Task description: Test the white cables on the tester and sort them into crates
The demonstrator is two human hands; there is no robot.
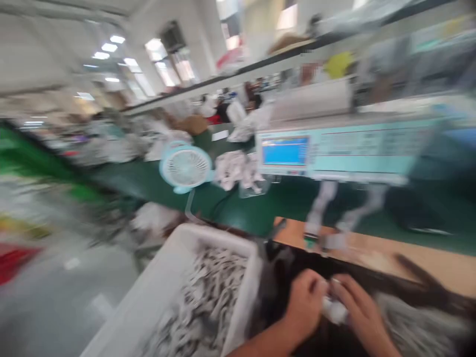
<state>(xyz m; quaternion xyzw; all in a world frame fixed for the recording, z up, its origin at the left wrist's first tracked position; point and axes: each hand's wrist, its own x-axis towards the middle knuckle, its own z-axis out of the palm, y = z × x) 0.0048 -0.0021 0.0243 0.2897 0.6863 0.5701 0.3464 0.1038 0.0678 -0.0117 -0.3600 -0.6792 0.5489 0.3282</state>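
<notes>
Low at the right of the head view, my left hand (pixel 305 303) and my right hand (pixel 360 308) are close together above the dark area at the bench's front edge. Both have bent fingers closed on a small white bundle (pixel 335 311). Motion blur hides what kind of thing it is. Left of my hands stands a white plastic bin (pixel 178 243) with many grey, coiled, cable-like pieces (pixel 215 287) inside. More pale, blurred pieces (pixel 420 322) lie right of my right hand.
A pale blue tester (pixel 353 148) with a lit screen stands on the green bench (pixel 238 213). Two ribbon cables (pixel 320 206) run from it to a wooden board (pixel 375 250). A small fan (pixel 186 167) and bagged white pieces (pixel 232 168) sit further left. A shelf (pixel 223 78) runs above.
</notes>
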